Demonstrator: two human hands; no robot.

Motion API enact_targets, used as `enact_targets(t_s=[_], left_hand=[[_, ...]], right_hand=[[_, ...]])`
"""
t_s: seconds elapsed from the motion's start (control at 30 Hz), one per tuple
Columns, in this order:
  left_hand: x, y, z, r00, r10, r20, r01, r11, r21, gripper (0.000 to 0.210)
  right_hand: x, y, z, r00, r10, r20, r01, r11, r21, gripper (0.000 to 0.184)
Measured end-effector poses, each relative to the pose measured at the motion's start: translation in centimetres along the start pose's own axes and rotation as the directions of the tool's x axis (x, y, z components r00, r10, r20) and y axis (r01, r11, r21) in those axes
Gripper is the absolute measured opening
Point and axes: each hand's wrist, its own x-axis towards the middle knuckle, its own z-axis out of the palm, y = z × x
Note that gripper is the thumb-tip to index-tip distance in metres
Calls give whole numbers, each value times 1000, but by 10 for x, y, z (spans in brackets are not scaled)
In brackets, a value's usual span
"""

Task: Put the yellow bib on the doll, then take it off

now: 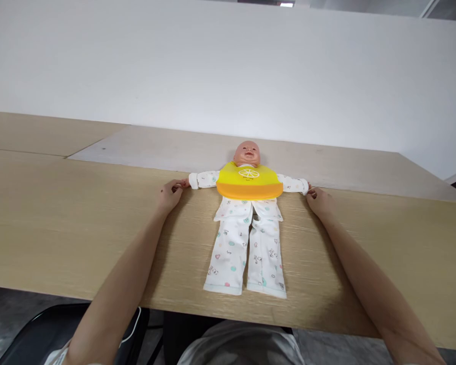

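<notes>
A baby doll (248,153) lies on its back on the wooden table, its arms stretched out to both sides. It wears white patterned pajamas (231,243) with long trouser legs. Over its chest is a yellow bib (231,176) with an orange pocket along the bottom and a citrus slice drawn on it. My left hand (171,195) pinches the doll's hand at the end of the left sleeve. At the other sleeve's cuff, my right hand (319,202) has its fingers closed on the doll's other hand.
The wooden table (79,218) runs across the view, with a paler panel (155,147) along its back. Behind it rises a white partition (213,66). A black chair (49,334) stands below the table's front edge at the left.
</notes>
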Motion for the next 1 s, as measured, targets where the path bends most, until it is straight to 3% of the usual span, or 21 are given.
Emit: enact_targets(t_s=[1.0], left_hand=[[3,-11,4,1000,24,2,-24,999,-39,31]], right_hand=[[4,8,3,998,-62,-13,62,998,2,28]])
